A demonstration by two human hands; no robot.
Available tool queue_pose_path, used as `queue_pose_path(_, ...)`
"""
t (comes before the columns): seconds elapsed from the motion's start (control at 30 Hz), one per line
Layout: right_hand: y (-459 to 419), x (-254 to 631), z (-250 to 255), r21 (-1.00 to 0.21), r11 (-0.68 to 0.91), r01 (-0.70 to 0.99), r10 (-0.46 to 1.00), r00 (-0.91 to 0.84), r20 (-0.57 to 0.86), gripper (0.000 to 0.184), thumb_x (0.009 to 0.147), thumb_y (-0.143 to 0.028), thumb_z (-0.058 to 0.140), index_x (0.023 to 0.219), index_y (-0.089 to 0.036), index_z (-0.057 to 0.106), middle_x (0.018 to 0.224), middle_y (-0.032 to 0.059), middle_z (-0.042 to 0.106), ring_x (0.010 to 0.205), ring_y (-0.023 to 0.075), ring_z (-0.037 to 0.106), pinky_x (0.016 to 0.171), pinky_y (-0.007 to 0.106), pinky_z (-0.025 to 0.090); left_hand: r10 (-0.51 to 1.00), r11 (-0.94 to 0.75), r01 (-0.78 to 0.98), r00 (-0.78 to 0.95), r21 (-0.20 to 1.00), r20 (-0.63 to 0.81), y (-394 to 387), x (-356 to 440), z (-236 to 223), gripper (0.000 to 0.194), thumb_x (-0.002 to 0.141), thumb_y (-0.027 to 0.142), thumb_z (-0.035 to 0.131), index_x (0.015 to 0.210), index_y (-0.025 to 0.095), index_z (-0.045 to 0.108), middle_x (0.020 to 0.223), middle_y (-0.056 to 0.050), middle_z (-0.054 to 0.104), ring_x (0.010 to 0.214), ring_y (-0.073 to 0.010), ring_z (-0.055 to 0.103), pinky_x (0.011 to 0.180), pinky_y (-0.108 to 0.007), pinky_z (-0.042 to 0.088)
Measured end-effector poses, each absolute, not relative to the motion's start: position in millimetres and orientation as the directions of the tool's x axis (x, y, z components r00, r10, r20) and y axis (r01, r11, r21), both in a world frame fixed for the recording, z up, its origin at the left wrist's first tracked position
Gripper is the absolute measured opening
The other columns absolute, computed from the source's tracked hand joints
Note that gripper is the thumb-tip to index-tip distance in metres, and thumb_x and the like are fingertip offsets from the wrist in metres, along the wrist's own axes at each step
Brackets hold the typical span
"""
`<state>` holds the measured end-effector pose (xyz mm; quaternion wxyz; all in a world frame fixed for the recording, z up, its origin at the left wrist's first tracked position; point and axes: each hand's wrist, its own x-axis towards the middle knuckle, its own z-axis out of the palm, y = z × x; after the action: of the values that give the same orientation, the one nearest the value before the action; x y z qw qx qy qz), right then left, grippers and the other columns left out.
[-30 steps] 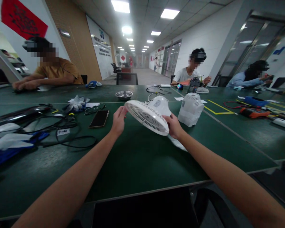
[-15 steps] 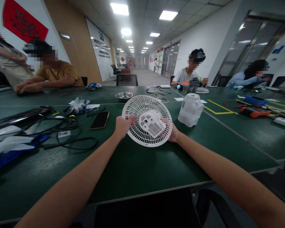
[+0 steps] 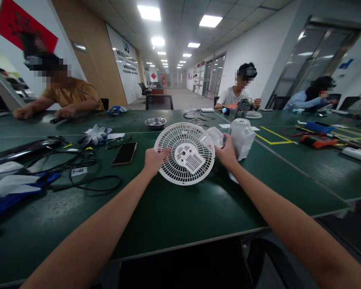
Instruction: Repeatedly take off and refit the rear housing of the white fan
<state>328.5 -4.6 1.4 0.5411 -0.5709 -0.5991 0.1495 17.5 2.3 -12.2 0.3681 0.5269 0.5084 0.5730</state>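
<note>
My left hand point(image 3: 153, 161) grips the left rim of a round white fan grille point(image 3: 185, 176), thumb on the near face and fingers behind. The grille is tilted up above the table, with a slotted plate point(image 3: 192, 158) at its centre. My right hand point(image 3: 227, 153), just right of the grille, is closed on a white slotted plastic part point(image 3: 215, 136) whose full shape is partly hidden. A pale edge shows below that hand; I cannot tell what it belongs to. Behind the hand stands a translucent white plastic housing point(image 3: 243, 138) with vents on top.
On the green table point(image 3: 168, 216) lie a phone point(image 3: 124, 153), black cables point(image 3: 93, 182), gloves point(image 3: 96, 135) and a steel bowl point(image 3: 155, 123). An orange multimeter point(image 3: 319, 141) and a blue pouch point(image 3: 319, 127) lie to the right. Several people sit around the table.
My right hand has left the grille's right rim and moved right with the white slotted part, which now shows outside the grille. The left hand still holds the grille.
</note>
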Motion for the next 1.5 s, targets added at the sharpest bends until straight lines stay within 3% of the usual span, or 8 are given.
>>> queue_pose_path(0.2,1,345,-3,-0.458,0.23,0.859,0.837,0.065,0.543,0.07,0.073,-0.04,0.075,0.135,-0.02,0.051,0.106,0.0115,0.065,0.097,0.0319,0.064,0.093,0.049,0.051,0.971,-0.132,0.111,-0.187,0.985,0.151,2,16,-10,0.028,0.077,0.033,0.082,0.09,0.01,0.074,0.081,-0.012,0.077,0.07,-0.0242,0.074,0.068,-0.039,0.063)
queue_pose_path(0.37,4,342,-1,-0.38,0.268,0.885,0.79,0.024,0.613,0.055,0.076,-0.033,0.07,0.127,-0.02,0.056,0.11,0.0129,0.062,0.101,0.0306,0.061,0.096,0.047,0.05,0.979,-0.111,0.113,-0.156,0.987,0.128,2,13,-9,0.027,0.078,0.032,0.082,0.092,0.011,0.074,0.083,-0.012,0.077,0.071,-0.0241,0.074,0.07,-0.04,0.063)
queue_pose_path(0.5,-5,353,21,-0.326,0.257,0.91,0.54,0.144,0.829,0.054,0.076,-0.03,0.068,0.127,-0.021,0.055,0.127,0.0141,0.055,0.125,0.0331,0.05,0.109,0.052,0.041,0.979,-0.121,0.179,-0.141,0.976,0.147,6,8,-12,0.027,0.078,0.034,0.081,0.093,0.012,0.075,0.086,-0.012,0.078,0.074,-0.0256,0.075,0.07,-0.041,0.063)
queue_pose_path(0.63,-8,376,32,-0.458,0.078,0.885,0.382,0.398,0.834,0.07,0.069,-0.025,0.069,0.135,-0.024,0.046,0.14,0.0153,0.045,0.136,0.0371,0.041,0.111,0.06,0.034,0.974,-0.143,0.225,-0.143,0.964,0.178,7,7,-13,0.028,0.079,0.037,0.08,0.09,0.012,0.076,0.085,-0.013,0.078,0.074,-0.0257,0.075,0.069,-0.039,0.063)
queue_pose_path(0.8,4,401,17,-0.697,-0.035,0.716,0.539,0.601,0.59,0.089,0.067,-0.031,0.073,0.145,-0.023,0.032,0.139,0.018,0.051,0.13,0.0401,0.05,0.107,0.062,0.039,0.978,-0.125,0.21,-0.138,0.97,0.156,8,7,-13,0.028,0.079,0.037,0.08,0.093,0.013,0.076,0.087,-0.012,0.079,0.074,-0.0259,0.076,0.07,-0.04,0.063)
queue_pose_path(1.03,20,415,-8,-0.788,-0.162,0.593,0.7,0.633,0.333,0.099,0.054,-0.041,0.085,0.138,-0.023,0.035,0.129,0.0169,0.063,0.118,0.038,0.063,0.104,0.053,0.048,0.979,-0.137,0.217,-0.12,0.966,0.165,7,6,-13,0.027,0.08,0.036,0.079,0.097,0.014,0.076,0.09,-0.01,0.079,0.077,-0.0254,0.076,0.07,-0.039,0.063)
queue_pose_path(1.27,20,406,2,-0.792,-0.034,0.609,0.581,0.657,0.48,0.088,0.055,-0.044,0.085,0.129,-0.023,0.041,0.125,0.0164,0.066,0.113,0.038,0.066,0.099,0.054,0.049,0.98,-0.127,0.229,-0.123,0.965,0.158,5,7,-11,0.029,0.08,0.038,0.078,0.097,0.014,0.076,0.091,-0.012,0.079,0.077,-0.026,0.076,0.072,-0.04,0.062)
queue_pose_path(1.5,8,366,31,-0.743,0.164,0.649,0.562,0.558,0.611,0.096,0.06,-0.05,0.083,0.137,-0.02,0.035,0.121,0.0157,0.069,0.106,0.0334,0.068,0.094,0.049,0.051,0.976,-0.153,0.271,-0.108,0.95,0.188,10,5,-15,0.031,0.08,0.04,0.077,0.097,0.013,0.077,0.091,-0.012,0.079,0.079,-0.0263,0.075,0.075,-0.041,0.061)
